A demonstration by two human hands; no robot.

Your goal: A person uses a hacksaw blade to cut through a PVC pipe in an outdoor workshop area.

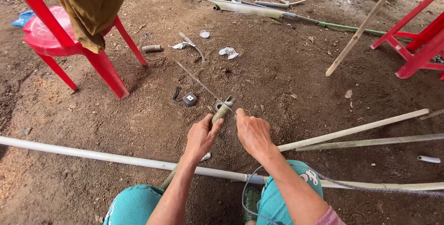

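Left hand [202, 138] closed around a greenish curved stick [222, 112]; its lower length is hidden behind the forearm. Right hand [253, 133] pinches a thin wire [203, 85] beside the stick's looped tip; fingertips obscured. Beyond the stick: bare dirt floor [286, 67], red plastic chair [51, 35] cut off at frame edge.

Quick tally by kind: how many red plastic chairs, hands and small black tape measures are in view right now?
Red plastic chairs: 2, one upper left, one at the right edge
Hands: 2, left hand and right hand, both at the curved olive-green pipe
Small black tape measure on the dirt: 1
Total: 5
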